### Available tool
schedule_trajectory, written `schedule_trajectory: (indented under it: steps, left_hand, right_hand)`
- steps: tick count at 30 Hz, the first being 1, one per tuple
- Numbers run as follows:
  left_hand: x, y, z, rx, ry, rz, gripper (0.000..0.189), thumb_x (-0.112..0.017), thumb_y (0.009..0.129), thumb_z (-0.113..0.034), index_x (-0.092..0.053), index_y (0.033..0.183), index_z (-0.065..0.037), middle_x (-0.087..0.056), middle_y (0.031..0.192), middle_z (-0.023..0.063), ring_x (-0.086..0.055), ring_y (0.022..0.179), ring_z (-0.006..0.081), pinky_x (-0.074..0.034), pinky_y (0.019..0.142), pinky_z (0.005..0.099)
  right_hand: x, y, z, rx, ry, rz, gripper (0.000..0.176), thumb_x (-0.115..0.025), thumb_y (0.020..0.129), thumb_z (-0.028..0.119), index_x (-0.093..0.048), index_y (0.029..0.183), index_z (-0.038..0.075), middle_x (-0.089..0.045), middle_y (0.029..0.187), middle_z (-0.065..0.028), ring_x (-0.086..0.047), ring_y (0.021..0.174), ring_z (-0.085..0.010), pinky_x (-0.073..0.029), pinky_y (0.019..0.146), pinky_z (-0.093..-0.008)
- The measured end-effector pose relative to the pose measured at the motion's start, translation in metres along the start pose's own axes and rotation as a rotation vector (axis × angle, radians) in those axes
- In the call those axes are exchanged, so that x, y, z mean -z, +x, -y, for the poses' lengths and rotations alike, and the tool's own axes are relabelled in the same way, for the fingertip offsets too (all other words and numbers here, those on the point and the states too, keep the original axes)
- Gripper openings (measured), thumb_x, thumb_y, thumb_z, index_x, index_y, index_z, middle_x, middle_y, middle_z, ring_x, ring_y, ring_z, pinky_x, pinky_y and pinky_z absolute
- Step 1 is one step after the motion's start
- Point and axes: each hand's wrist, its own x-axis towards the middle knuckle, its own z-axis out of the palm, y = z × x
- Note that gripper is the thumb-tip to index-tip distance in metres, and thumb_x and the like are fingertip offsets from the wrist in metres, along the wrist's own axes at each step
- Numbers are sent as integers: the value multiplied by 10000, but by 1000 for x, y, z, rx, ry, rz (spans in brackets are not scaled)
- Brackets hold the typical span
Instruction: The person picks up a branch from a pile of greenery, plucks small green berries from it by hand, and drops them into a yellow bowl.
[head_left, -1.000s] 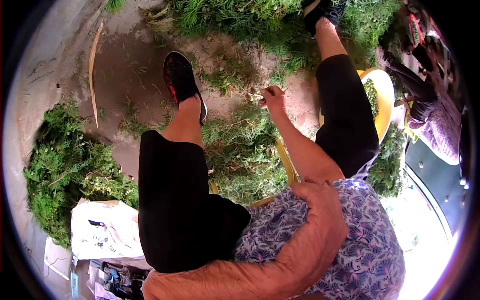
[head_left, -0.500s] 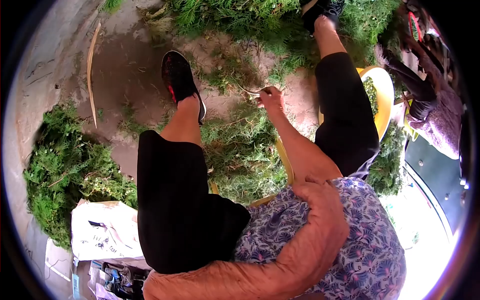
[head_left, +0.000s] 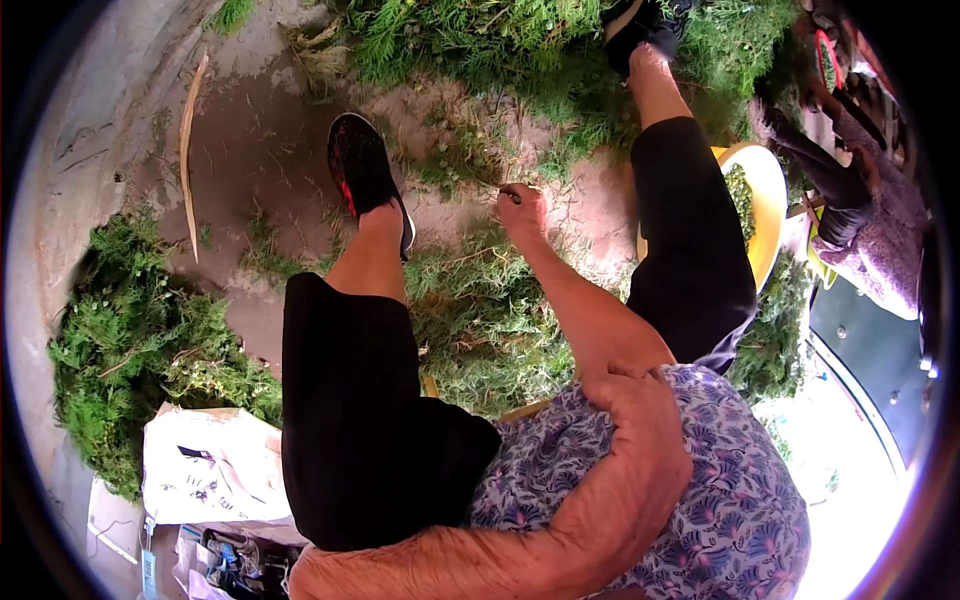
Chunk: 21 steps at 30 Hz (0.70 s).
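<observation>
My right hand [head_left: 522,212] is closed in a fist above the bare ground between my feet. A thin, twig-like piece [head_left: 487,184] pokes out from its fingers, mostly hidden by the fist. My left hand [head_left: 632,390] lies across my right arm near the elbow, its fingers curled against it. Under my right forearm, cut green conifer sprigs [head_left: 480,310] are heaped between my legs, with part of a yellow rim [head_left: 525,410] showing at the edge of my shirt.
A yellow basin [head_left: 768,215] holding green bits stands beyond my right knee. More conifer branches [head_left: 460,40] lie ahead, and another pile [head_left: 140,340] is at left. A split wood strip [head_left: 187,150], a white bag [head_left: 210,465] and another person [head_left: 875,220] are also around.
My right hand has shifted slightly back and left and turned, so less of the thin, twig-like piece shows. My left hand stays on my right arm.
</observation>
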Motion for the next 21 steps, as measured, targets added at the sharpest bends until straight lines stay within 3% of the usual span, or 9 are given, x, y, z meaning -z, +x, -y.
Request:
schedule_trajectory:
  steps: [1,2,3,7,9,13,17,19,21]
  left_hand:
    - [2,-1,-10,-32,-21,0,354,-422,821,-178,-617,995,61,-611,852,208,-583,754,306,-472,660,442]
    - [0,0,-12,-39,-28,5,354,-422,821,-178,-617,995,61,-611,853,208,-583,754,306,-472,660,442]
    - [4,-1,-27,-85,-51,2,354,-422,821,-178,-616,996,61,-611,853,208,-583,754,306,-472,660,442]
    - [8,-4,-73,-194,-87,-11,355,-421,821,-177,-616,999,60,-611,854,209,-584,755,306,-473,659,442]
    - [4,-3,-75,-196,-84,-11,355,-421,821,-177,-615,1000,60,-612,855,209,-584,755,306,-473,659,442]
    - [0,-3,-73,-190,-77,-7,356,-420,822,-177,-614,1003,60,-612,856,209,-584,755,306,-473,659,441]
    - [-1,-3,-70,-185,-73,-3,357,-419,822,-176,-614,1006,60,-612,857,210,-585,755,307,-473,658,441]
    - [-2,-3,-70,-186,-72,-2,357,-419,822,-176,-613,1007,60,-612,858,210,-585,755,307,-474,658,441]
    - [-2,-5,-70,-186,-71,-8,358,-418,822,-176,-613,1009,60,-612,858,210,-585,755,307,-474,657,441]
  right_hand:
    - [1,3,-4,-81,207,50,189,-599,752,80,-599,926,5,-621,752,-143,-629,661,-234,-489,564,-380]
    - [18,-2,25,-271,334,140,192,-555,806,37,-590,991,-2,-608,811,-93,-599,611,-153,-478,476,-246]
    - [24,-1,37,-270,335,141,192,-555,806,37,-590,991,-2,-608,811,-93,-599,611,-153,-478,476,-246]
    - [30,13,49,-295,435,152,209,-587,814,76,-590,1007,-4,-605,803,-97,-590,614,-138,-477,473,-262]
    - [18,27,41,-65,64,154,198,-601,820,100,-601,997,11,-614,789,-81,-586,620,-133,-471,496,-262]
    - [-18,46,36,269,-117,-56,231,-692,747,120,-584,913,-1,-634,821,-155,-604,691,-259,-477,607,-385]
    - [-30,42,47,163,-289,-47,348,-744,698,153,-546,928,-16,-606,828,-221,-587,761,-391,-461,674,-454]
    - [-19,36,47,242,-280,-44,320,-711,731,129,-543,956,-25,-610,818,-194,-610,699,-318,-476,589,-416]
    - [1,26,60,-143,143,148,264,-645,781,109,-548,982,-33,-602,793,-144,-613,630,-216,-471,492,-332]
